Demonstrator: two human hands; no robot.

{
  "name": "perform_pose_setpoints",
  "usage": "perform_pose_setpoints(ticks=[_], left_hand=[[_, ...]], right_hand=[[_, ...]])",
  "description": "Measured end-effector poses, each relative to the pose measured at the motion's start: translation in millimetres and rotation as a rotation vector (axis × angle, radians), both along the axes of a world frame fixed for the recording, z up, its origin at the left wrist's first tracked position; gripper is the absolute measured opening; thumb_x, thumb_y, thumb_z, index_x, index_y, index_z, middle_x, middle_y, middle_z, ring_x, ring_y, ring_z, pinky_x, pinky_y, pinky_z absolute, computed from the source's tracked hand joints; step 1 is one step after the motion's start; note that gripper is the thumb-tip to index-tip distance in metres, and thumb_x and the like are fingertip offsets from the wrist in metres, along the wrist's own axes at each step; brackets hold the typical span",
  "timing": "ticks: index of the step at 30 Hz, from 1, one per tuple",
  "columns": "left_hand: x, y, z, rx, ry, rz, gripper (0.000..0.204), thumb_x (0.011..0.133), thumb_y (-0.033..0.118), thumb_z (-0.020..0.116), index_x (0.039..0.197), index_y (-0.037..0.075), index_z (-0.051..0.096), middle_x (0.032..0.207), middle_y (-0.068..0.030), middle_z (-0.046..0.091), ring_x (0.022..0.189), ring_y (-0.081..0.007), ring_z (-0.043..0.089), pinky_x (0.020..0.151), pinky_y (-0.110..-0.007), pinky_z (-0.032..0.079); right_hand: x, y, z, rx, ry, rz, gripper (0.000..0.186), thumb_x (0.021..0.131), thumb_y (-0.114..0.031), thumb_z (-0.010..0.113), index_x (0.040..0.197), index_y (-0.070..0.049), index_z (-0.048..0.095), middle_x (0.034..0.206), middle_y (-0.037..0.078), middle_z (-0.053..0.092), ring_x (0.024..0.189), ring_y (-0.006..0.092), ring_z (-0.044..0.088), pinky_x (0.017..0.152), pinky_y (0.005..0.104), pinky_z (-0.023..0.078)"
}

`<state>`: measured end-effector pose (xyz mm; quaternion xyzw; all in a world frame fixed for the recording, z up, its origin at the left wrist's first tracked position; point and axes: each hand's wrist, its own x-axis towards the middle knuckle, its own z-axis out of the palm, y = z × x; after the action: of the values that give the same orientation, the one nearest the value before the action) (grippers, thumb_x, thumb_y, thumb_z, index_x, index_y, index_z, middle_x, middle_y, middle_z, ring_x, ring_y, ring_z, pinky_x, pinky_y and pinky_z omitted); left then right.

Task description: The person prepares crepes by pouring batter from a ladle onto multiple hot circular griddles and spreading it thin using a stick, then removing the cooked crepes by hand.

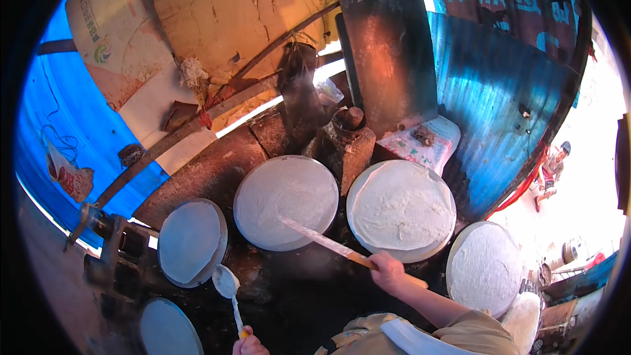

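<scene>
My left hand [250, 342] grips a ladle [225, 281] by its handle at the lower edge; the ladle's bowl is coated in white batter. My right hand [389, 273] is closed on the wooden handle of a long flat spatula [317, 238], whose white-smeared blade reaches over the centre round griddle [286, 190], covered in a thin pale layer. Just right of it, another griddle [401, 207] carries a thicker, uneven white sheet with a lifted rim. A third [483, 269] at right is also white-coated. Two paler, smoother rounds [188, 240] [167, 332] lie to the left.
A rusty pillar [340, 158] stands behind the griddles, with a dark upright board [388, 59] above it. Blue corrugated sheets [499, 112] and worn panels [197, 13] form the walls. A metal frame [118, 263] sits at left. A person [552, 171] is outside at the right.
</scene>
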<state>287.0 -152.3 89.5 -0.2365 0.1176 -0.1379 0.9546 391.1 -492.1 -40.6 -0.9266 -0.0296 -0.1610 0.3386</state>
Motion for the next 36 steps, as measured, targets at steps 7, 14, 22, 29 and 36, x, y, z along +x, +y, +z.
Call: perform_pose_setpoints(ticks=[7, 14, 22, 29, 36], left_hand=[[29.4, -7.0, -5.6, 1.222, 0.139, -0.212, 0.025, 0.092, 0.005, 0.039, 0.114, 0.016, 0.044, 0.06, 0.0022, 0.03, 0.043, -0.0039, 0.029, 0.036, -0.014, 0.025], [1.5, 4.6, -36.5, 0.618, 0.119, -0.321, 0.022, 0.094, 0.01, 0.034, 0.111, 0.01, 0.048, 0.06, 0.0011, 0.033, 0.043, -0.0049, 0.033, 0.037, -0.015, 0.029], [-28.6, 23.5, -59.0, 0.515, 0.083, -0.365, 0.024, 0.093, 0.008, 0.034, 0.113, 0.007, 0.047, 0.06, 0.0008, 0.032, 0.044, -0.0059, 0.033, 0.039, -0.017, 0.031], [-18.0, 17.7, -67.2, 0.428, 0.087, -0.45, 0.024, 0.093, 0.009, 0.034, 0.114, 0.006, 0.047, 0.061, -0.0002, 0.033, 0.045, -0.0077, 0.034, 0.04, -0.018, 0.033], [17.5, -3.6, -51.1, 0.266, 0.011, -0.506, 0.025, 0.094, 0.01, 0.034, 0.112, 0.001, 0.048, 0.059, -0.0014, 0.034, 0.045, -0.0082, 0.038, 0.04, -0.018, 0.036]], right_hand=[[8.1, -33.8, -5.8, -0.228, 0.235, -0.256, 0.035, 0.069, -0.005, 0.056, 0.104, -0.01, 0.054, 0.085, 0.015, 0.056, 0.078, 0.0344, 0.058, 0.064, 0.0439, 0.046], [7.3, -38.9, -3.9, -0.056, 0.224, -0.252, 0.03, 0.07, -0.015, 0.066, 0.098, -0.007, 0.062, 0.079, 0.014, 0.06, 0.072, 0.0316, 0.059, 0.066, 0.0384, 0.047], [-19.3, -82.0, -22.0, 0.239, 0.068, -0.579, 0.043, 0.082, -0.025, 0.057, 0.12, -0.004, 0.051, 0.083, 0.016, 0.064, 0.079, 0.0221, 0.062, 0.073, 0.0327, 0.046], [-76.4, -50.4, -35.6, 0.142, 0.311, -0.419, 0.037, 0.085, -0.01, 0.052, 0.121, -0.005, 0.049, 0.08, 0.023, 0.06, 0.074, 0.0284, 0.063, 0.063, 0.0331, 0.047], [-114.5, -37.7, -12.4, 0.395, 0.231, -0.349, 0.04, 0.085, -0.013, 0.055, 0.123, -0.004, 0.048, 0.111, 0.021, 0.057, 0.108, 0.0246, 0.054, 0.091, 0.0309, 0.041]])
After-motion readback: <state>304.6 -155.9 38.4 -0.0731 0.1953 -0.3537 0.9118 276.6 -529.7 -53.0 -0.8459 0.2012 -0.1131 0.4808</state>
